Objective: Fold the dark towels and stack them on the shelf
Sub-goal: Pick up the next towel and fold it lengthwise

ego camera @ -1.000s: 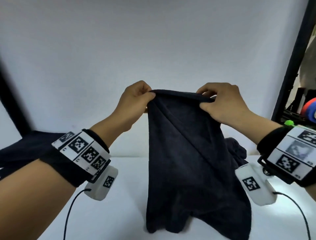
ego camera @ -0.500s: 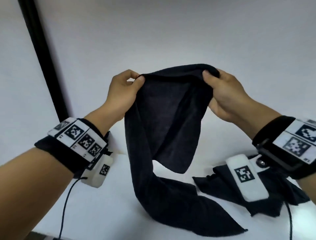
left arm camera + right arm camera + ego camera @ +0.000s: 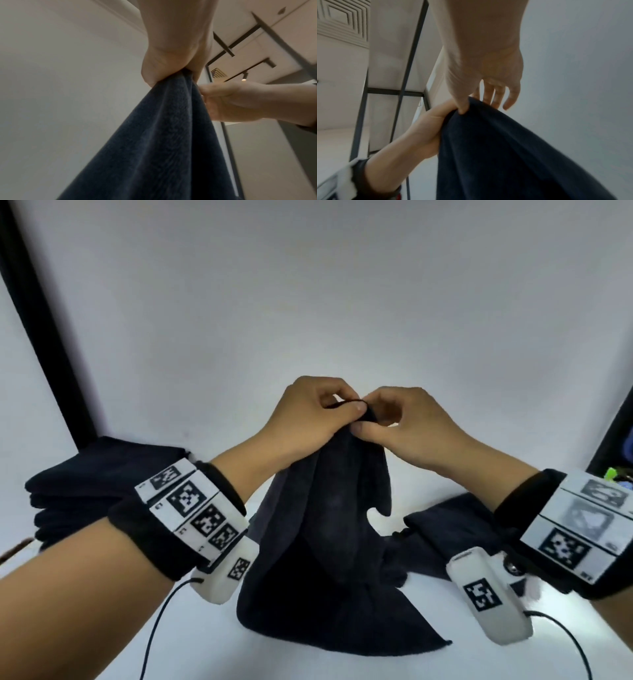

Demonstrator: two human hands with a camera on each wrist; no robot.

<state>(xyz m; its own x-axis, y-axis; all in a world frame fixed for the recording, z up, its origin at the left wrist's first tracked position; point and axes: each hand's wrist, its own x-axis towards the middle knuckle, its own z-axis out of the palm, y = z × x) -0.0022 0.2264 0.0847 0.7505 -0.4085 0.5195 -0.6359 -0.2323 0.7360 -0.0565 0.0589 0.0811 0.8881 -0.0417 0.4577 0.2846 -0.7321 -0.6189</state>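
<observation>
A dark towel is held up by its top edge, its lower end resting on the white shelf surface. The edge is pinched between thumb and curled fingers of the left hand and of the right hand, the two hands being brought together above the towel. A stack of folded towels is seen left of the held towel; a crumpled towel lies to its right.
</observation>
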